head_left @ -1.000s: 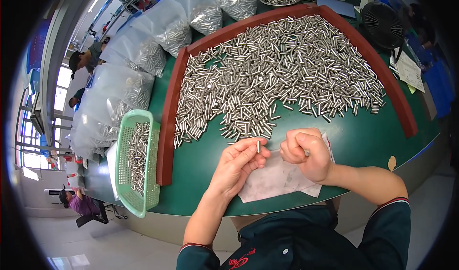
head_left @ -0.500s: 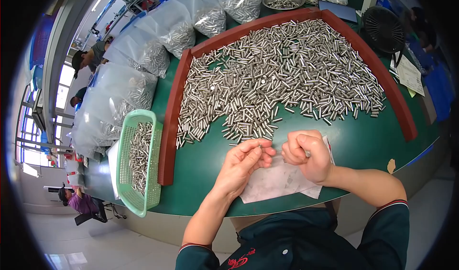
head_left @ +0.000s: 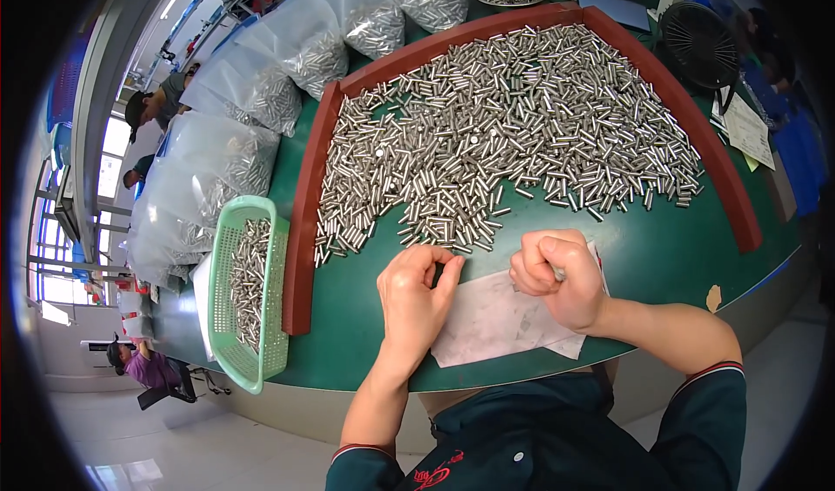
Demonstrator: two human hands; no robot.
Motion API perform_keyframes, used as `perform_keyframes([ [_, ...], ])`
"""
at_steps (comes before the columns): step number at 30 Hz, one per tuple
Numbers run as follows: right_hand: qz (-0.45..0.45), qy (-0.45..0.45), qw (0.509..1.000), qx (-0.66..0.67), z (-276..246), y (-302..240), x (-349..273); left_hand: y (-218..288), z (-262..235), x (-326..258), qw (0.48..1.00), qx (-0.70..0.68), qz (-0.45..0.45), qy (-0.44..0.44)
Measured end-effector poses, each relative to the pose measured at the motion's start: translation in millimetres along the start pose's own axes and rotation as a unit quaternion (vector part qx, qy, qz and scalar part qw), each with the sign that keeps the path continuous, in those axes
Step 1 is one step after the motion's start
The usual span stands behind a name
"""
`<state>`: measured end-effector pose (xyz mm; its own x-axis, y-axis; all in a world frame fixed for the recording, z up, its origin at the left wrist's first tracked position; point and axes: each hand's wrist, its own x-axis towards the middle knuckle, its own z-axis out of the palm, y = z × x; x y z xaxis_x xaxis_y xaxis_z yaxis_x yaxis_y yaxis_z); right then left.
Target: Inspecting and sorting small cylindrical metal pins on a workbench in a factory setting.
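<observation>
Surface (head_left: 661,256): green, curved at the edge nearest you; it carries everything beyond and beside both your grips
Red rail (head_left: 304,221): a raised border that fences the far part of the surface, running well beyond both grips and down past the outer side of your left one
Pin pile (head_left: 513,126): a wide spread of short silver metal pins inside the rail, its nearest edge just beyond your fingertips
Clear bags (head_left: 226,165): several of them filled with the same pins, stacked far out to the left of your left grip
Green basket (head_left: 274,352): a mesh tray part filled with pins, outside the rail, near the outer side of your left grip
White sheet (head_left: 504,321): flat paper lying under and between your two grips
Left hand (head_left: 416,295): your grip is curled shut, thumb pressed to fingertips at the pile's near edge; what it pinches is too small to tell
Right hand (head_left: 557,278): your grip is a closed fist over the sheet, gripping a single pin
Single pin (head_left: 559,274): only its silver tip shows, poking out of your right grip
</observation>
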<state>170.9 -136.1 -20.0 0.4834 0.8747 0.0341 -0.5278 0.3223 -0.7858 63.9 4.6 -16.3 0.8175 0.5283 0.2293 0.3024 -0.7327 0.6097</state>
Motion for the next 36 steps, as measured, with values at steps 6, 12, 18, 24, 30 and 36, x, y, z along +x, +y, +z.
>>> perform_keyframes([
  [6, 0.002, 0.001, 1.000, 0.008, 2, 0, -1, -7, 4, 5, 0.988, 0.072, 0.138, -0.017],
  [12, 0.002, 0.003, 1.000, -0.002, 1, 2, 0, -14, 10, 9, 0.986, 0.070, 0.147, -0.033],
  [18, -0.015, 0.019, 1.000, -0.009, -2, 1, -1, 13, 12, -4, 0.980, -0.083, 0.128, -0.129],
  [24, -0.043, 0.033, 0.998, 0.010, -4, -3, 2, 15, 18, -12, 0.980, -0.081, 0.109, -0.146],
  [30, -0.041, 0.036, 0.998, 0.018, -5, -1, -1, 17, 21, -12, 0.981, -0.083, 0.110, -0.138],
  [36, -0.042, 0.024, 0.999, 0.025, -4, 1, 1, 15, 20, -13, 0.981, -0.077, 0.107, -0.140],
])
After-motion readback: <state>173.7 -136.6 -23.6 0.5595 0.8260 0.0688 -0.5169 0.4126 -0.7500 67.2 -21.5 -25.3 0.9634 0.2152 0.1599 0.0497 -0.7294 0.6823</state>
